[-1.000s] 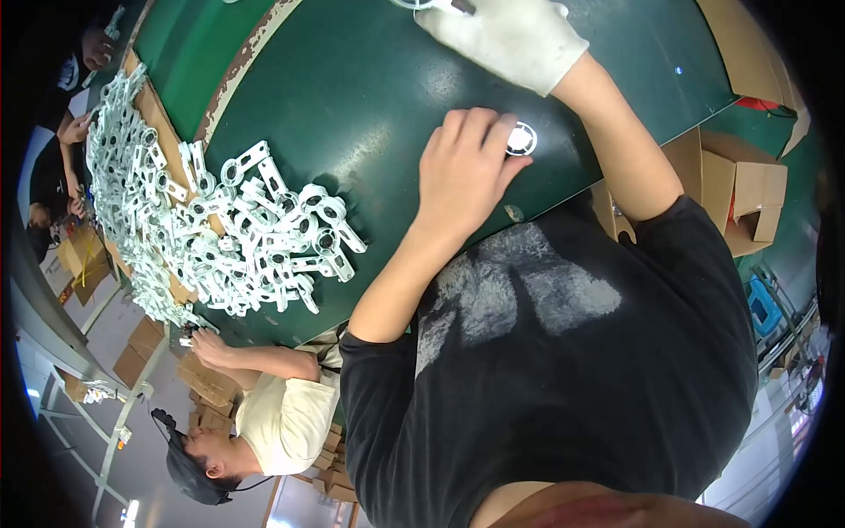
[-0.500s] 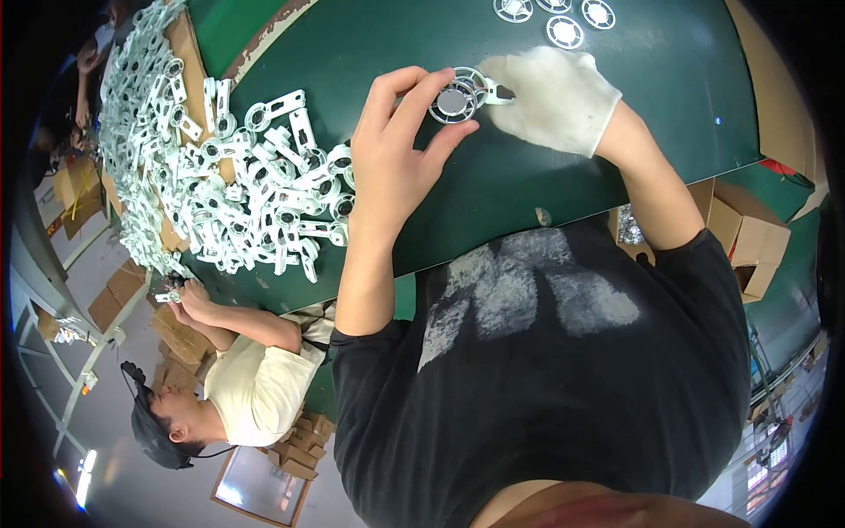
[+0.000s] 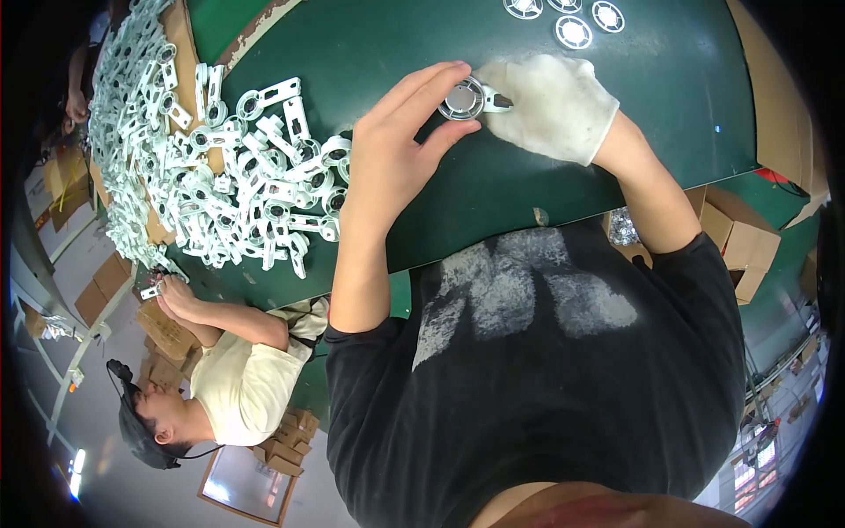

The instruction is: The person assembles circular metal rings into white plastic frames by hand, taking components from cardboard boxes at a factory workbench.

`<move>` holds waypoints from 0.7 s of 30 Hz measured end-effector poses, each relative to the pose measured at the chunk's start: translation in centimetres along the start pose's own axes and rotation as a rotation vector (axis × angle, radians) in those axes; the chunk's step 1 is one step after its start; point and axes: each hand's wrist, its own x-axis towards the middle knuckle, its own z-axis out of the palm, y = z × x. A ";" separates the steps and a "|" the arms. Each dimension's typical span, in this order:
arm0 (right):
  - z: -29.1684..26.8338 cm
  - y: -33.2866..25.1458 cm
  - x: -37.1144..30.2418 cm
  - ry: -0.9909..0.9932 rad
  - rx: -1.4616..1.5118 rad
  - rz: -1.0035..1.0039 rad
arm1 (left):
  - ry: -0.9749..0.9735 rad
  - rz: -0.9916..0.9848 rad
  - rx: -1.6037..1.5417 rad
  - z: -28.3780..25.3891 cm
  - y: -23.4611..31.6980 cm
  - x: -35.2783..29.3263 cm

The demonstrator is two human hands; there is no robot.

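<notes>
My bare left hand (image 3: pixel 398 130) is closed, pinching a round spoked disc (image 3: pixel 459 100) with a grey centre between thumb and fingers. The disc sits against the ring end of a pale bracket (image 3: pixel 499 102). Gripping that bracket's handle end is my right hand (image 3: pixel 556 107), in a white knit glove and closed; its fingertips are partly hidden. To the left of my left forearm lies a large heap of similar ring-ended brackets (image 3: pixel 255 176). Beyond my right hand are several loose spoked discs (image 3: pixel 574 33), lying flat on the green table (image 3: pixel 422 207).
A co-worker (image 3: pixel 242 387) in a cream shirt and dark cap handles a part at the table's left edge. Cardboard boxes (image 3: pixel 748 238) stand off the right edge. A cardboard sheet (image 3: pixel 775 88) lines the table's right end. A chipped spot (image 3: pixel 540 216) marks the near edge.
The spoked disc has shifted from beside the bracket's ring to line up over it. My left fingers have moved slightly right with it. The view has shifted a little.
</notes>
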 end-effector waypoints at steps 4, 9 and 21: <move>-0.2 0.0 0.1 -0.042 0.109 0.012 | -0.017 0.058 -0.012 -0.5 -0.1 0.0; -0.5 1.0 0.1 -0.375 0.898 -0.052 | -0.050 0.109 0.034 -1.5 0.7 0.0; 1.4 -0.2 -0.3 -0.018 0.459 -0.223 | 0.079 -0.105 -0.781 1.2 0.7 -1.2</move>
